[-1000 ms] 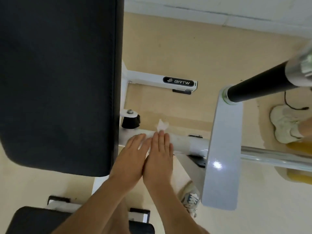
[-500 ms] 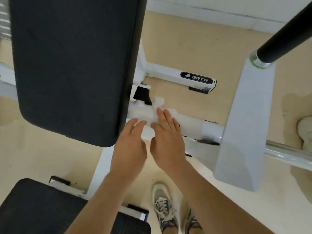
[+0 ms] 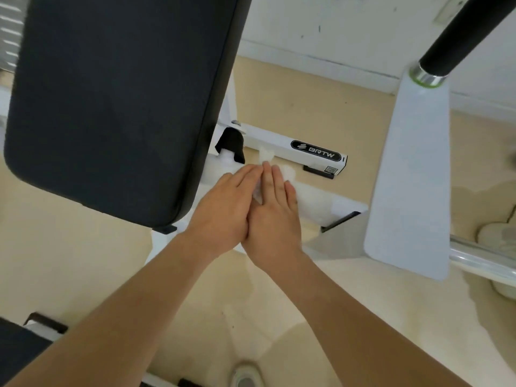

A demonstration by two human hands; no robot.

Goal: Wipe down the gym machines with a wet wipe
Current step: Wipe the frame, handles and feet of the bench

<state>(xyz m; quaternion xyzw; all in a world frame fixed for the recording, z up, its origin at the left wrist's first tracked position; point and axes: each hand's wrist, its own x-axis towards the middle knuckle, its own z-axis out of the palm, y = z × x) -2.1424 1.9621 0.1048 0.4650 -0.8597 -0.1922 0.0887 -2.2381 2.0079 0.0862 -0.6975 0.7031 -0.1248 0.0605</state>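
two hands show in the head view, the only one there is, and both are down on the same spot. the left hand point(image 3: 223, 208) and right hand point(image 3: 275, 219) lie side by side, touching along their inner edges, on the white crossbar point(image 3: 315, 202) of the machine frame, just beside the big black pad point(image 3: 120, 101). the fingers point(image 3: 275, 180) are straight and close together, pressed flat and not curled round anything. the wet wipe point(image 3: 265, 155) is under them on the bar, with crumpled white corners sticking out past the fingertips.

as for progress, i judge the wiping is under way on this crossbar, low on the frame. nothing shows which parts have had the wipe already: no damp sheen can be told on the pad, the pale upright plate point(image 3: 410, 177), the black handle point(image 3: 460, 32) or the base rail point(image 3: 315, 152) with its brtw label. the task speaks of machines, so i guess plenty is left.
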